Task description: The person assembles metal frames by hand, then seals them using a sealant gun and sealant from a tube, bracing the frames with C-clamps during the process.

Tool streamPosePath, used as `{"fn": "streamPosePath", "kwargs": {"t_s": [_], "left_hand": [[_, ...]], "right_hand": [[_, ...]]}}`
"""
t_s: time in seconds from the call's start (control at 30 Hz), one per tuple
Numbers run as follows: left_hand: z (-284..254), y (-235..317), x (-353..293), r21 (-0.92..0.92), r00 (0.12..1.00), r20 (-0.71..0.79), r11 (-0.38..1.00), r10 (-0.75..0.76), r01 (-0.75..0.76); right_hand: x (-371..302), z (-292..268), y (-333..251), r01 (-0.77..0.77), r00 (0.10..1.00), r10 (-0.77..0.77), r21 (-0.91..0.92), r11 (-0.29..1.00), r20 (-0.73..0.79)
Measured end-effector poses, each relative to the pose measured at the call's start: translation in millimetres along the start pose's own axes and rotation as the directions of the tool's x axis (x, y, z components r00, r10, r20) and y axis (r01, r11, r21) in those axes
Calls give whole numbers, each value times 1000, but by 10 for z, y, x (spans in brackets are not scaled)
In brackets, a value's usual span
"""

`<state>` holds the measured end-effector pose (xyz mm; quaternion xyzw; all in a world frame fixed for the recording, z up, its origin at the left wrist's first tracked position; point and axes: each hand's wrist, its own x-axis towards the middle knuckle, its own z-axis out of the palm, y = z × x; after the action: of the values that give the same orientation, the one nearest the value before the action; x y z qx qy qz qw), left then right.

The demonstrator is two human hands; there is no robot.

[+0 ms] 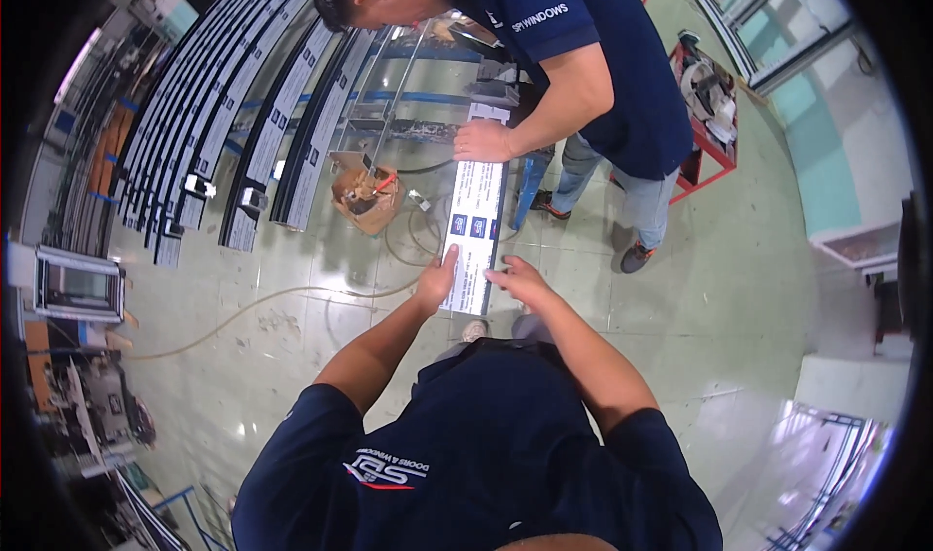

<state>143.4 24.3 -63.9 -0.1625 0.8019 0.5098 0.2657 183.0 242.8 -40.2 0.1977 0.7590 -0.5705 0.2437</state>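
A long window profile (pixel 470 259) with white printed protective film and dark blue labels runs away from me at the middle. My left hand (pixel 436 281) grips its left edge near the close end, thumb on the top face and the other fingers hidden beneath. At the right edge is my right hand (pixel 520 282), its thumb on the film and its index finger reaching forward beside the profile; its remaining fingers are partly hidden. Across the profile's far part lies a co-worker's hand (pixel 483 141). The far end rests by a blue-framed work stand (pixel 530 187).
Dark profiles (pixel 313 133) lie side by side on a rack at the left. A cardboard box (pixel 366 201) of small parts sits on the floor near a pale hose (pixel 262 303). A co-worker (pixel 612 85) leans in ahead; behind stands a red cart (pixel 708 167).
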Motion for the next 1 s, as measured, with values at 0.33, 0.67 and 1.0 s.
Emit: {"fn": "streamPosePath", "kwargs": {"t_s": [0.33, 0.67, 1.0], "left_hand": [[-144, 4, -164, -54, 993, -20, 992, -116, 115], [-37, -96, -165, -160, 998, -28, 986, -56, 51], [-44, 0, -281, -138, 996, -33, 988, -77, 72]], "right_hand": [[508, 227, -598, -286, 935, 152, 428, 857, 321], [661, 258, -400, -307, 928, 189, 369, 877, 322], [567, 208, -540, -388, 894, 256, 350, 853, 369]]}}
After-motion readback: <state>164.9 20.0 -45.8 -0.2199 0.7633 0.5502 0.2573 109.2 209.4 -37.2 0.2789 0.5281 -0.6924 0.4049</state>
